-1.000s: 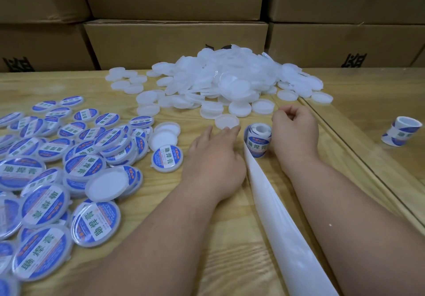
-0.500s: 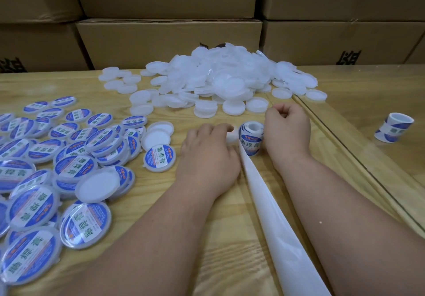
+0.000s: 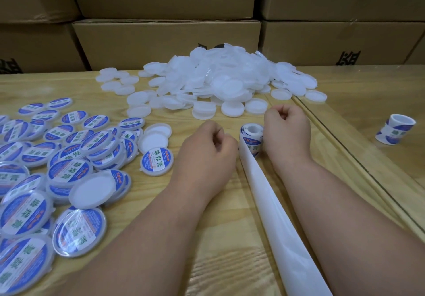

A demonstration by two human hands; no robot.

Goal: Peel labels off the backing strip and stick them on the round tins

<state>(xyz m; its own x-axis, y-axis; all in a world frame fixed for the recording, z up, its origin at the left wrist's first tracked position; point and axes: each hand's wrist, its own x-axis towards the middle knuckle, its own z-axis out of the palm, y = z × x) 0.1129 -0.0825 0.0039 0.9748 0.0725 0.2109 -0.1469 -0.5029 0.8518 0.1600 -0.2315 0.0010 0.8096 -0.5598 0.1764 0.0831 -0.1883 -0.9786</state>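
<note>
My left hand (image 3: 207,155) lies knuckles up on the wooden table (image 3: 230,238), fingers curled under; the blank white tin it reached for is hidden beneath them. Just to its right stands the label roll (image 3: 251,139), printed blue and white. My right hand (image 3: 287,134) is curled against the roll's right side and holds it. The bare white backing strip (image 3: 276,226) runs from the roll toward me between my forearms. A labelled tin (image 3: 157,161) sits left of my left hand.
Several labelled tins (image 3: 57,169) are heaped at the left. A big pile of blank white tins (image 3: 218,82) lies at the back middle. A second label roll (image 3: 395,132) stands far right, past a raised table seam (image 3: 345,157). Cardboard boxes (image 3: 165,42) wall the back.
My left fingers, straight and reaching toward a blank tin a second ago, have curled in beside the roll, and that tin is no longer visible. My right hand has stayed by the roll.
</note>
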